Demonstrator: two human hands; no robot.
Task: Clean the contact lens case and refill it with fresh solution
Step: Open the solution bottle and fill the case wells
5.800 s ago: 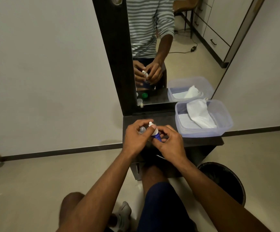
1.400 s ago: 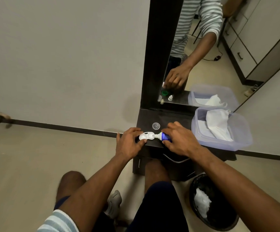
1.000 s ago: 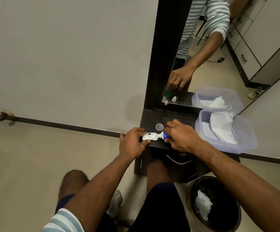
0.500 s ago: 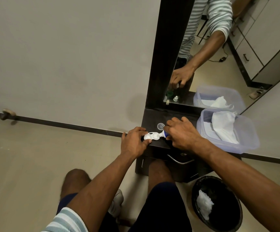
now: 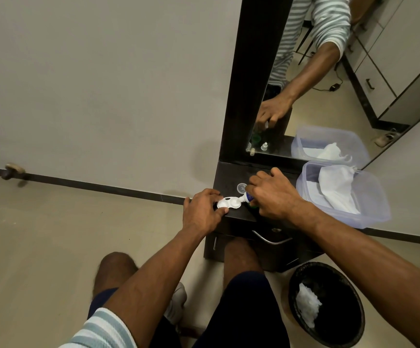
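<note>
At the far left a small door stopper [image 5: 13,170] stands at the base of the wall. The left hand [image 5: 201,214] rests at the front left corner of the dark dressing unit [image 5: 229,175] and pinches the left end of the white contact lens case [image 5: 228,202] between thumb and fingers, so the hand is closed on the case. The case lies flat near the front edge of the top, with both round wells uncovered and facing up. Just right of it, the right hand [image 5: 274,197] is closed around a small solution bottle [image 5: 246,197] with a blue label; the bottle is tilted and its white nozzle points to the right well of the case, very near or touching it, I cannot tell which. Whether liquid comes out is also not clear. A small clear cap [image 5: 241,188] lies on the top just behind the nozzle, beside the right hand. At the right edge of the top stands a clear plastic container [image 5: 369,197] with white tissues [image 5: 334,189] inside. A mirror [image 5: 329,101] rises from the back edge. On the floor, to the right of the unit, a black waste bin [image 5: 349,320] holds a crumpled tissue [image 5: 306,305].
</note>
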